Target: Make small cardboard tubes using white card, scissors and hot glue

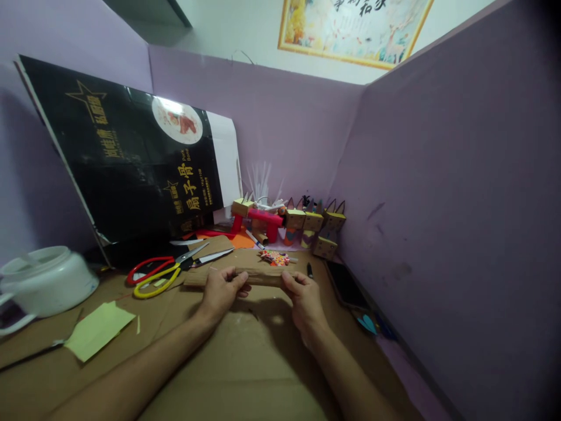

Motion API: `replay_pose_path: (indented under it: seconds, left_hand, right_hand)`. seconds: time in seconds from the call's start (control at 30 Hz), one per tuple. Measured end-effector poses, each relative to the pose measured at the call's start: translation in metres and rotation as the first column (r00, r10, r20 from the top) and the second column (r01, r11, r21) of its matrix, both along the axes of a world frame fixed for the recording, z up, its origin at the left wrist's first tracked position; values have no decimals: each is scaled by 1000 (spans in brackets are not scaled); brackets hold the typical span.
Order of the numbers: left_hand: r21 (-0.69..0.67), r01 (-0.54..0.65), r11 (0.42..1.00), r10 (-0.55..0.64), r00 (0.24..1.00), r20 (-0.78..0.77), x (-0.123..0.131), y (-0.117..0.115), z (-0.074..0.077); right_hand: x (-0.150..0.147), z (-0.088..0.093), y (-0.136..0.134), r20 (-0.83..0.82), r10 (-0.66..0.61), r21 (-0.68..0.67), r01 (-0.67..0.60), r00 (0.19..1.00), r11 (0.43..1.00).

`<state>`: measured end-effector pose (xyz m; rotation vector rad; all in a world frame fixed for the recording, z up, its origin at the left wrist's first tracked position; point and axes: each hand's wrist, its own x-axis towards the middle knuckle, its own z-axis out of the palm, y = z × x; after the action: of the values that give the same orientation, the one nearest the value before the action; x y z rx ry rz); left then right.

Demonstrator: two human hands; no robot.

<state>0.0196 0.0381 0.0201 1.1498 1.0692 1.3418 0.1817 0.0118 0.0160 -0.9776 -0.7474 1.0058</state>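
Note:
A narrow brown strip of cardboard (263, 276) is stretched level between my two hands, above the cardboard-covered table. My left hand (222, 290) pinches it left of its middle, and part of the strip sticks out past that hand to the left. At the strip's right end, my right hand (302, 297) pinches it between thumb and fingers. Just behind the strip lies a colourful patterned paper piece (275, 258). Scissors with one red and one yellow handle (158, 278) lie open to the left of my left hand.
A white mug (48, 280) and yellow-green paper (100, 330) are at left. Behind stands a large black printed box panel (131, 164). Cardboard animal figures (312, 221) line the back. A phone (346, 285) lies right, beside the purple partition (438, 204). A utility knife (213, 257) lies behind the scissors.

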Motion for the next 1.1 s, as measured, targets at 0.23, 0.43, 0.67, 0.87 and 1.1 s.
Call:
replay_pose_path:
  seconds: [0.23,0.43,0.67,0.87,1.1]
  left_hand:
    - [66,-158,985,140,964,228,-37,14,20]
    - [-30,101,994,-88,954,287,-32,4,18]
    - [-35,318,948,-292,906,306,-23,-4,21]
    - [-45,353,935,-319,887,333,-30,1,21]
    - [-74,533,843,-484,811,327,-24,-6,21]
  right_hand:
    - [21,6,6,-104,-12,-68,5,995,998]
    - [14,3,4,-81,3,-106,-12,997,994]
    - [11,6,2,-41,27,-111,-32,999,993]
    - [6,-7,3,21,123,-115,-119,992,986]
    - [-7,-20,4,490,82,-20,-83,868,996]
